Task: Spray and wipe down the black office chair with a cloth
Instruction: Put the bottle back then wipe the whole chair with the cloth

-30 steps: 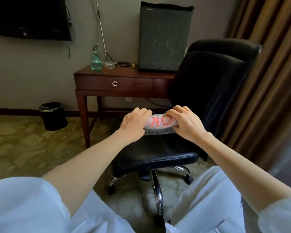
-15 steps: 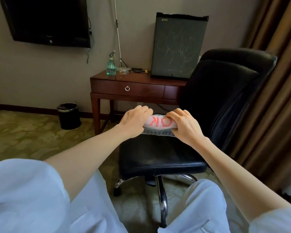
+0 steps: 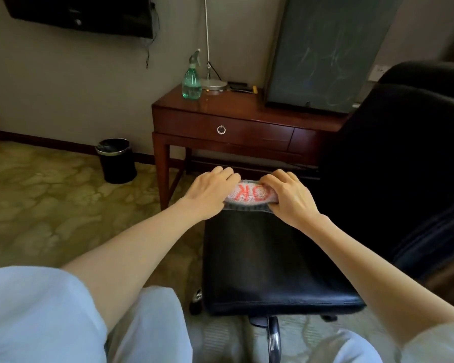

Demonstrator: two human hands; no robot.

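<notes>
Held at both ends is the cloth: the left hand is curled over its left end and the right hand is curled over its right end, so both hands are closed on it. The cloth is folded into a small pad, light grey with red letters on its upper face, and it is kept at the far edge of the seat of the black office chair. The backrest is seen at the right, dark and tall. Behind the chair a brown wooden desk is placed against the wall. On the desk a spray bottle of green colour is set upright near the left corner, just beside the round base of a lamp and well apart from both hands. A dark cabinet is set on the right part of the desk. A black waste bin is seen on the patterned carpet, to the left of the desk.
</notes>
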